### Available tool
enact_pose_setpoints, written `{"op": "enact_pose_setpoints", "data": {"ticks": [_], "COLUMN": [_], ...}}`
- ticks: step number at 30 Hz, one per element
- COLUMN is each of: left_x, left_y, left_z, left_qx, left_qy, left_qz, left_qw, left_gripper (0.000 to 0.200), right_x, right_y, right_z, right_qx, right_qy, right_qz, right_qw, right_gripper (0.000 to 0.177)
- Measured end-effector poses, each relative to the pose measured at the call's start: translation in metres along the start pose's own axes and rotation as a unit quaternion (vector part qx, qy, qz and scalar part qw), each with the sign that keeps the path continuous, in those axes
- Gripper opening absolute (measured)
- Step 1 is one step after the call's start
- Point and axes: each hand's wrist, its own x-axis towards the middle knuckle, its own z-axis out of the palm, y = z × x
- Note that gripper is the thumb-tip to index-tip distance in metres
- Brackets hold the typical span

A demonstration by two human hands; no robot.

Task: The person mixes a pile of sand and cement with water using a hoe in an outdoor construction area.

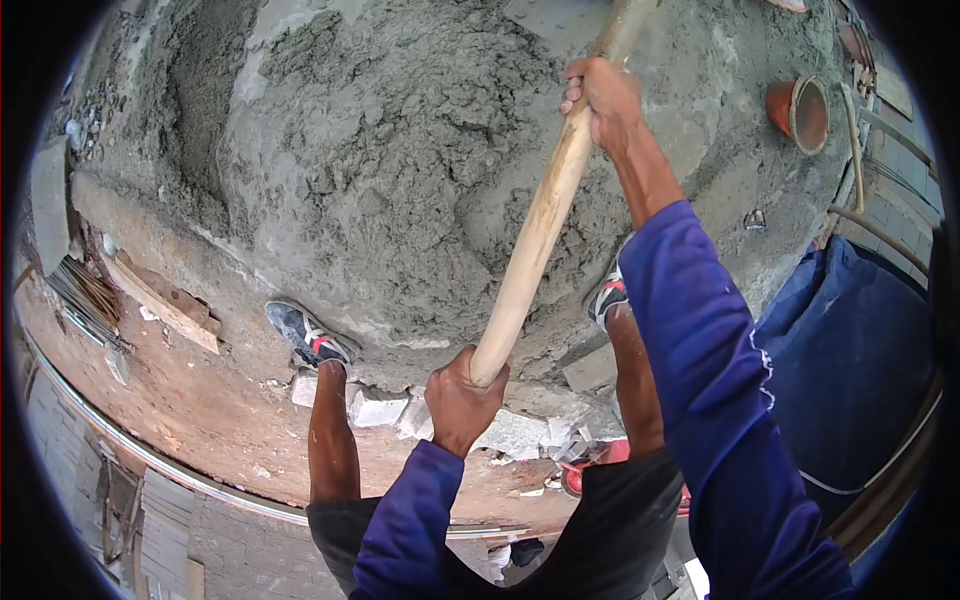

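Both my hands grip a long, pale wooden tool handle [535, 240] that slants from lower middle to the top edge; its working end is out of view. My left hand [464, 400] is closed round the handle's near end, close to my legs. Further up the shaft, my right hand [606, 98] is wrapped round it with the arm stretched forward. Beneath and beyond the handle spreads a heap of wet grey mortar [390, 150], rough and lumpy in the middle and smoother at its edges.
My shoes [312, 335] stand at the mortar's near edge beside broken block pieces [380, 408]. An orange bucket [798, 113] lies tipped at the right, above a dark blue tarp [850, 350]. Wooden boards [165, 300] and thin rods [85, 297] lie at left.
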Motion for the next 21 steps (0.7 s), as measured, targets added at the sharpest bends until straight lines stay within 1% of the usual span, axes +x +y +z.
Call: {"op": "enact_pose_setpoints", "data": {"ticks": [1, 2, 3, 4, 5, 6, 7, 8, 9, 10, 12, 13, 14, 15, 16, 17, 18, 19, 20, 21], "left_x": [-0.021, -0.054, -0.093, -0.138, -0.18, -0.217, -0.256, -0.275, -0.308, -0.323, -0.325, -0.307, -0.269, -0.229, -0.179, -0.132, -0.095, -0.071, -0.073, -0.075], "left_y": [-0.014, -0.029, -0.029, -0.029, -0.037, -0.043, -0.066, -0.055, -0.085, -0.089, -0.085, -0.084, -0.077, -0.075, -0.059, -0.038, -0.012, 0.004, 0.007, 0.011], "left_z": [-0.001, 0.001, 0.005, 0.012, 0.027, 0.038, 0.05, 0.043, 0.052, 0.054, 0.056, 0.056, 0.058, 0.068, 0.072, 0.069, 0.064, 0.055, 0.039, 0.02], "left_qx": [-0.034, -0.069, -0.086, -0.102, -0.078, -0.053, -0.083, -0.081, 0.005, 0.035, 0.052, 0.064, 0.077, 0.112, 0.076, 0.087, 0.108, 0.123, 0.12, 0.152], "left_qy": [-0.013, -0.021, -0.018, -0.021, -0.019, -0.011, -0.012, -0.03, -0.03, -0.025, -0.059, -0.09, -0.119, -0.113, -0.079, -0.093, -0.104, -0.118, -0.119, -0.142], "left_qz": [-0.044, -0.089, -0.12, -0.151, -0.19, -0.204, -0.233, -0.28, -0.252, -0.222, -0.181, -0.132, -0.081, -0.019, 0.057, 0.089, 0.092, 0.097, 0.096, 0.068], "left_qw": [0.998, 0.993, 0.989, 0.983, 0.978, 0.977, 0.969, 0.956, 0.967, 0.974, 0.98, 0.985, 0.987, 0.987, 0.992, 0.988, 0.984, 0.981, 0.981, 0.976], "left_gripper": [0.029, 0.029, 0.026, 0.024, 0.025, 0.026, 0.027, 0.025, 0.024, 0.023, 0.021, 0.02, 0.019, 0.02, 0.021, 0.022, 0.024, 0.026, 0.026, 0.027], "right_x": [-0.01, -0.018, -0.036, -0.064, -0.088, -0.119, -0.148, -0.179, -0.211, -0.226, -0.24, -0.23, -0.212, -0.181, -0.148, -0.109, -0.068, -0.042, -0.036, -0.025], "right_y": [0.027, 0.072, 0.117, 0.158, 0.199, 0.216, 0.231, 0.234, 0.23, 0.217, 0.167, 0.141, 0.108, 0.087, 0.064, 0.051, 0.045, 0.053, 0.082, 0.119], "right_z": [0.014, 0.022, 0.022, 0.014, 0.001, -0.014, -0.033, -0.05, -0.069, -0.086, -0.125, -0.144, -0.158, -0.176, -0.186, -0.199, -0.211, -0.217, -0.221, -0.222], "right_qx": [-0.032, -0.045, -0.042, -0.031, -0.044, -0.043, -0.023, -0.047, -0.033, -0.019, -0.008, 0.01, 0.015, 0.005, 0.004, 0.054, 0.052, 0.05, 0.047, 0.044], "right_qy": [0.0, -0.01, -0.041, -0.066, -0.077, -0.082, -0.092, -0.074, -0.057, -0.044, 0.006, 0.047, 0.074, 0.107, 0.148, 0.145, 0.158, 0.171, 0.172, 0.155], "right_qz": [0.038, 0.089, 0.118, 0.18, 0.209, 0.237, 0.254, 0.258, 0.266, 0.265, 0.222, 0.214, 0.164, 0.112, 0.069, 0.042, 0.034, 0.027, 0.027, 0.097], "right_qw": [0.999, 0.995, 0.991, 0.981, 0.974, 0.967, 0.962, 0.962, 0.962, 0.963, 0.975, 0.976, 0.984, 0.988, 0.987, 0.987, 0.986, 0.984, 0.984, 0.982], "right_gripper": [0.009, 0.008, 0.008, 0.008, 0.008, 0.01, 0.012, 0.016, 0.019, 0.022, 0.027, 0.027, 0.023, 0.015, 0.011, 0.01, 0.008, 0.007, 0.007, 0.006]}}
